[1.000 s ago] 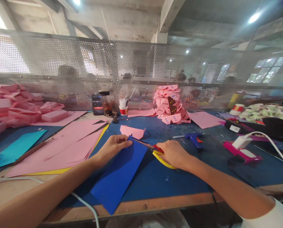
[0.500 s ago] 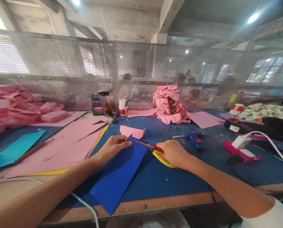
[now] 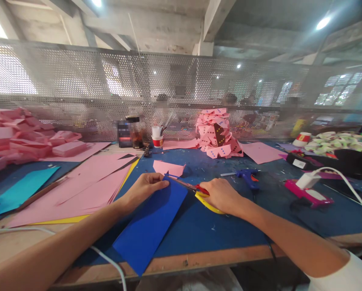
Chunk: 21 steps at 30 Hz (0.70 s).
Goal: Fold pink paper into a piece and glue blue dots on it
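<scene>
Blue tabletop (image 3: 205, 238): forearms (image 3: 284, 231) angled inward, left grip (image 3: 147, 186) pinching paper (image 3: 152, 230), right grip (image 3: 225, 196) clasping scissors (image 3: 208, 204).

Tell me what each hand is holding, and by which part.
The left hand pinches the blue sheet near its far corner, between thumb and fingers. The right hand grips the scissors by their red and yellow handles.

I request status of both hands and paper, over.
Left hand pinching blue paper. Right hand gripping scissors at its far edge. Pink scrap just beyond.
</scene>
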Each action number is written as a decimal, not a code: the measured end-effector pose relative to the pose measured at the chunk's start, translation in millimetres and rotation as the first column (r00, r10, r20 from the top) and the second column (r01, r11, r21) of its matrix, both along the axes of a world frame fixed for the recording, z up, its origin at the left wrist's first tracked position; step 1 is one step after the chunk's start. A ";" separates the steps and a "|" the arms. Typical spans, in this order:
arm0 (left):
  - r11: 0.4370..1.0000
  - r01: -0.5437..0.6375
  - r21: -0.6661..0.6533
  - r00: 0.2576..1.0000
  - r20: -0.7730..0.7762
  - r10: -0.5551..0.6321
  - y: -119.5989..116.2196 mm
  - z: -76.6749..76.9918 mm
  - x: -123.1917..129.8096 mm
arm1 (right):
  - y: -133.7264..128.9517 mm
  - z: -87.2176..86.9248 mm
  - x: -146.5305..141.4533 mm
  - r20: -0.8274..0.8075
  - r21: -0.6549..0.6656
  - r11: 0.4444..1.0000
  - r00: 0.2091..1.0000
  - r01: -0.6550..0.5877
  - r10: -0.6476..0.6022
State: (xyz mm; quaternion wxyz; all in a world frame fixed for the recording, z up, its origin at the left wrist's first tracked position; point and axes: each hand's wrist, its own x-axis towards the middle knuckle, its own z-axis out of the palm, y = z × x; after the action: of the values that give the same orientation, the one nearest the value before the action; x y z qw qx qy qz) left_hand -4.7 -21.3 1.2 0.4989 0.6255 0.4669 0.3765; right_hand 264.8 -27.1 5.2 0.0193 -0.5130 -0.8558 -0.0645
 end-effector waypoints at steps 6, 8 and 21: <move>1.000 -0.004 -0.028 1.000 -0.029 0.003 0.8 -0.5 0.0 | 1.3 0.0 -0.4 -0.017 -0.009 1.000 1.000 -0.005 0.005; 1.000 0.007 -0.017 0.999 -0.047 -0.008 3.3 -1.8 -2.1 | 1.6 0.5 0.0 -0.032 -0.013 1.000 0.999 -0.003 0.003; 0.899 0.047 0.435 0.622 -0.717 0.315 23.7 -2.8 -29.6 | 6.8 4.6 -0.1 -0.189 0.029 0.997 0.979 0.077 -0.070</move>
State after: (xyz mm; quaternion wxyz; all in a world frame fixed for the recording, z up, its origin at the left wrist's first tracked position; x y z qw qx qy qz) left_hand -34.3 2.4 -1.6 0.0758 0.7784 0.5907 0.1986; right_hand 264.7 -20.3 9.8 0.1067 -0.5477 -0.8292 -0.0319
